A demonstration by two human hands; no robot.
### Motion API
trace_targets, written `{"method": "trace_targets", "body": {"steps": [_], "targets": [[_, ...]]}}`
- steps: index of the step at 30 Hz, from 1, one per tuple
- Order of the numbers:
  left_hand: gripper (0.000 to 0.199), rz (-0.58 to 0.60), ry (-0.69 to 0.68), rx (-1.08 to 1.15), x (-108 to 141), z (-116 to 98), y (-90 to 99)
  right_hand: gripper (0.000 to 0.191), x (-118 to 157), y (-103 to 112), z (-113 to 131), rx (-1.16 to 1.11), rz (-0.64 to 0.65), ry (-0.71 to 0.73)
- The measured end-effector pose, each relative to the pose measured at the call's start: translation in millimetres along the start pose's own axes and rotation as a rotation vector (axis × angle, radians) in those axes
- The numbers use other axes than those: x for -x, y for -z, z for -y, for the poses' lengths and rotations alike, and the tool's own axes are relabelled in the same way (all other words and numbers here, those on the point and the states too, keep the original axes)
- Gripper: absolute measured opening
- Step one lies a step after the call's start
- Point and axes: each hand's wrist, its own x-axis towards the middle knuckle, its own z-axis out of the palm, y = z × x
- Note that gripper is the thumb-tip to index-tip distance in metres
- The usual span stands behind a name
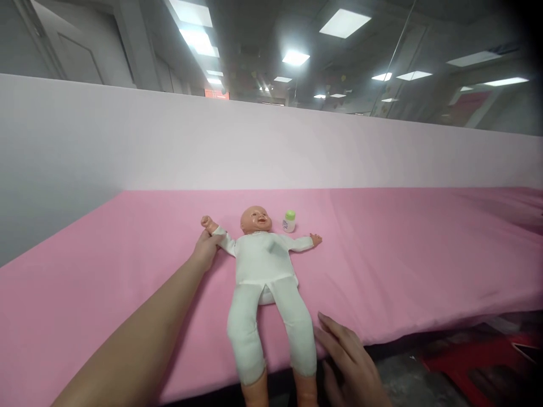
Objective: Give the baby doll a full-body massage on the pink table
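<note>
A baby doll (265,260) in white clothing lies on its back on the pink sheet (382,243), its arms spread and its lower legs reaching over the near edge. My left hand (207,249) is closed around the doll's forearm at the left, near its small fist. Beside the doll's lower leg on the right, my right hand (350,359) hovers with its fingers stretched and apart, holding nothing. A small bottle (289,222) with a green cap stands upright just right of the doll's head.
A low white wall (271,150) runs behind the sheet and along its left side. Past the near edge at the lower right, a red object (475,362) sits low down, blurred. Ceiling lights (345,24) shine in the room beyond.
</note>
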Motion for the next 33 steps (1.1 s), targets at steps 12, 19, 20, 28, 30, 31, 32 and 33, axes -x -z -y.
{"method": "trace_targets", "body": {"steps": [12,19,20,28,30,31,32,33], "targets": [[0.064,-0.006,-0.063,-0.271,2.8,16.8,-1.8,0.085,28.1,-25.3,31.8,-0.115,-0.121,0.015],[0.059,0.157,-0.411,-0.764,18.9,-4.6,-15.9,0.057,-29.1,2.6,32.5,-0.134,-0.211,0.035],[0.058,0.189,-0.472,-0.833,22.3,-6.5,-20.5,0.053,-42.0,6.0,33.2,-0.137,-0.233,0.035],[0.066,0.312,-0.738,-1.296,40.3,-6.0,-38.9,0.04,-140.6,0.5,29.6,-0.165,-0.074,0.047],[0.066,0.314,-0.761,-1.363,41.4,-7.1,-37.6,0.04,-156.9,-5.7,27.2,-0.163,0.006,0.007],[0.065,0.313,-0.769,-1.386,41.9,-7.8,-37.2,0.042,-163.2,-9.3,26.2,-0.163,0.044,-0.017],[0.065,0.309,-0.772,-1.405,42.5,-8.6,-37.3,0.044,-168.4,-13.2,25.5,-0.162,0.073,-0.04],[0.065,0.302,-0.768,-1.421,43.1,-9.3,-37.9,0.046,-172.6,-17.3,24.9,-0.161,0.094,-0.062]]}}
